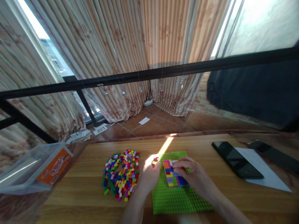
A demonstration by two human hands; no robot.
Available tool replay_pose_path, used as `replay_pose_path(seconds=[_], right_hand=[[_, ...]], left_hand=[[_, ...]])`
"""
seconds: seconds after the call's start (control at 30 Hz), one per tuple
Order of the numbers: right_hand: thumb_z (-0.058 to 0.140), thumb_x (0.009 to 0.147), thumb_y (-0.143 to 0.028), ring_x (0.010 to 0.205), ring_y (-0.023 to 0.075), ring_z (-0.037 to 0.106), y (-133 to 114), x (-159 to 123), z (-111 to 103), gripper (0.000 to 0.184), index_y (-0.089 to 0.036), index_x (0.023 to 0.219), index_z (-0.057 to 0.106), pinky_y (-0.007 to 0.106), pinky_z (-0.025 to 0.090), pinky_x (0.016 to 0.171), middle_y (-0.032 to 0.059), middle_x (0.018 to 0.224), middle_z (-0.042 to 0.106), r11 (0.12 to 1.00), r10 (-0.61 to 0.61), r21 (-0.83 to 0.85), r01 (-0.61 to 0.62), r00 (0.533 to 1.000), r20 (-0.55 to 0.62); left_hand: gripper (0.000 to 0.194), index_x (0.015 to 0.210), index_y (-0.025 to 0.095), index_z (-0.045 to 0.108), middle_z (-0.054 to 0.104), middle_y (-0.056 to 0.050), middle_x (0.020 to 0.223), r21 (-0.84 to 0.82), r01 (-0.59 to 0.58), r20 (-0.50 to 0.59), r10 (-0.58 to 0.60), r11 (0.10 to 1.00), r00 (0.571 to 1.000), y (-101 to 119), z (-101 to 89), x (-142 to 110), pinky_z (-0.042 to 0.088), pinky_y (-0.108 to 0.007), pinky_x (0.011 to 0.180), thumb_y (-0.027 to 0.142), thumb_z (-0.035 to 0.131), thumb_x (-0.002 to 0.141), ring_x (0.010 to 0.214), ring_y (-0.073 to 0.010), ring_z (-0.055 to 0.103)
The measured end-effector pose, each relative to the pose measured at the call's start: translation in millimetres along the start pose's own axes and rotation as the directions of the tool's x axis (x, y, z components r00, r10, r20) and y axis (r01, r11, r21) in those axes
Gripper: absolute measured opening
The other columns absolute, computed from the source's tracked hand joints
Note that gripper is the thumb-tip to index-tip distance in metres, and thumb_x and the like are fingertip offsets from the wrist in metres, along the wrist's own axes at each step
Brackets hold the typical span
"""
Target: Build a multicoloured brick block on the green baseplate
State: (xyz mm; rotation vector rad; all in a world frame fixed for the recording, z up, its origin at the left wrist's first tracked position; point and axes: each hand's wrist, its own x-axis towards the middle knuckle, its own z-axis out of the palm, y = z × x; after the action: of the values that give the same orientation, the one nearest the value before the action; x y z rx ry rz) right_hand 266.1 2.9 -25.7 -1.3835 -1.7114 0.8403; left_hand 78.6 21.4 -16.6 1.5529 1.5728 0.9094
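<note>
A green studded baseplate (170,199) lies on the wooden table, with a multicoloured panel of small toy bricks (171,180) on its upper part. My left hand (150,174) is closed over the baseplate's left edge. Small pinkish-red toy bricks (155,160) show at its fingertips, in bright sunlight. Over the right side of the panel, my right hand (195,174) has its thumb and fingers drawn together close to the brick surface. Whatever is between those fingers is hidden. Left of my left hand spreads a pile of loose toy bricks (122,174) in many colours.
A clear plastic box (28,165) with an orange label stands left of the table. To the right, a black phone (237,158) rests partly on white paper (268,174), beside another dark device (275,154). A black rail (140,74) and curtains (121,40) stand beyond.
</note>
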Motion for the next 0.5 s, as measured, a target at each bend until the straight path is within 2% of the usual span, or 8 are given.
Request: replay_pose_path(seconds=[0.13,0.27,0.37,0.5], right_hand=[[0.061,0.078,-0.036,0.086,0.0203,0.06,5,1,5,0.016,-0.028,0.074,0.074,0.033,0.048,0.077,0.0036,0.091,0.064,1.0,-0.011,-0.018,0.011,1.0,0.006],[0.062,0.076,-0.034,0.085,0.02,0.059,14,4,10,0.013,-0.027,0.072,0.073,0.032,0.048,0.075,0.0034,0.09,0.062,1.0,-0.008,0.01,0.008,1.0,-0.01],[0.065,0.072,-0.034,0.086,0.0208,0.059,21,6,13,0.011,-0.026,0.069,0.071,0.033,0.048,0.076,0.0036,0.09,0.062,1.0,0.015,0.009,-0.014,0.997,-0.07],[0.068,0.067,-0.034,0.091,0.0237,0.057,25,8,14,0.009,-0.026,0.071,0.071,0.037,0.045,0.082,0.004,0.093,0.062,0.995,0.049,-0.078,-0.061,0.988,-0.149]], left_hand=[[0.036,0.11,0.017,0.064,0.069,-0.005,0.092,0.039,0.039,0.062,-0.042,0.998,0.997,0,5.7,-5,0.047,-0.028,0.073,0.027,0.051,0.078,0.078,-0.0177,0.061],[0.032,0.106,0.018,0.065,0.069,-0.004,0.094,0.029,0.002,0.125,-0.006,1.0,0.992,4,10.3,-6,0.046,-0.028,0.073,0.025,0.049,0.079,0.076,-0.0162,0.061],[0.028,0.101,0.02,0.065,0.069,-0.003,0.093,0.0,-0.036,0.14,0.036,0.999,0.989,5,12.3,-6,0.046,-0.027,0.073,0.023,0.048,0.079,0.076,-0.0156,0.061],[0.025,0.098,0.021,0.065,0.068,-0.002,0.092,-0.021,-0.055,0.128,0.057,0.998,0.99,2,14.3,-5,0.046,-0.027,0.075,0.022,0.048,0.08,0.079,-0.0159,0.062]])
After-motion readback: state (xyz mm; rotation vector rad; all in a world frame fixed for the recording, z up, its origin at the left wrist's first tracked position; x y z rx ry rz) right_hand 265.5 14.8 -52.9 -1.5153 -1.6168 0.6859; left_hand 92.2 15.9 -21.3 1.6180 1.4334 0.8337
